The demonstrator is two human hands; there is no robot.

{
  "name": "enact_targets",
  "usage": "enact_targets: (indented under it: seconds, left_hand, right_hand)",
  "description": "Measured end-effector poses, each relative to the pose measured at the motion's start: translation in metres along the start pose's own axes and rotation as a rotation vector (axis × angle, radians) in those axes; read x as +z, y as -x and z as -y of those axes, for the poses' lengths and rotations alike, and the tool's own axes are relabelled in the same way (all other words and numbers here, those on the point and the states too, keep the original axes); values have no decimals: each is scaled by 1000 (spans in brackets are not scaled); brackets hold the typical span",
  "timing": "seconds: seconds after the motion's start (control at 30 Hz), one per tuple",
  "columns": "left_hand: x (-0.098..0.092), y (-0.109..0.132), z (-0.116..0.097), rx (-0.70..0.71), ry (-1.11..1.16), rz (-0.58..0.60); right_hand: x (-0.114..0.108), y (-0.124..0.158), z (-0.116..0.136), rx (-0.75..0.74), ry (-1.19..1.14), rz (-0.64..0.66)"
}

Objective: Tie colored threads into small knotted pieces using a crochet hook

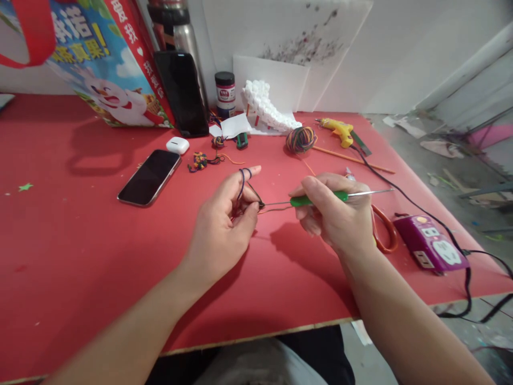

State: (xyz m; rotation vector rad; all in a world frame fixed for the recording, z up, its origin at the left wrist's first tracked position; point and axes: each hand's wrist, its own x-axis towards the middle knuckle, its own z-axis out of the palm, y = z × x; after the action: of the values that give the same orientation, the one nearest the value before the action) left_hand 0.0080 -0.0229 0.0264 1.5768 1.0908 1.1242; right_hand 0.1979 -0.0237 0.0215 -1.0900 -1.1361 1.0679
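Observation:
Dark yarn (242, 184) loops around the raised index finger of my left hand (224, 219). Its thumb and other fingers pinch a small piece of dark yarn work (261, 204), mostly hidden by the fingers. My right hand (336, 211) grips a crochet hook (300, 201) by its green handle. One thin metal end of the hook reaches left to the yarn at my left fingertips; the other end points right, past my knuckles. An orange strand runs from the pinched yarn toward my right hand. Behind my hands sits a multicoloured yarn ball (300, 140).
Orange-handled scissors (385, 230) and a purple power socket (433, 243) with black cords lie at right. A yellow glue gun (339, 131) rests behind. At left are a phone (149, 177), an earphone case (177, 145) and a colourful knotted yarn piece (199, 160). A gift bag (116, 69) stands behind.

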Motion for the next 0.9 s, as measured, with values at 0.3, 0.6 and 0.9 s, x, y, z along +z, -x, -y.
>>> enact_targets:
  seconds: [0.3,0.6,0.9]
  left_hand:
    - [0,-3,-4,-98,88,30]
    - [1,-6,-5,-225,234,-10]
    - [-2,-13,-8,-421,666,-46]
  right_hand:
    - [-1,1,1,-64,47,20]
    - [4,11,1,-390,387,27]
    - [3,7,-8,-865,608,219]
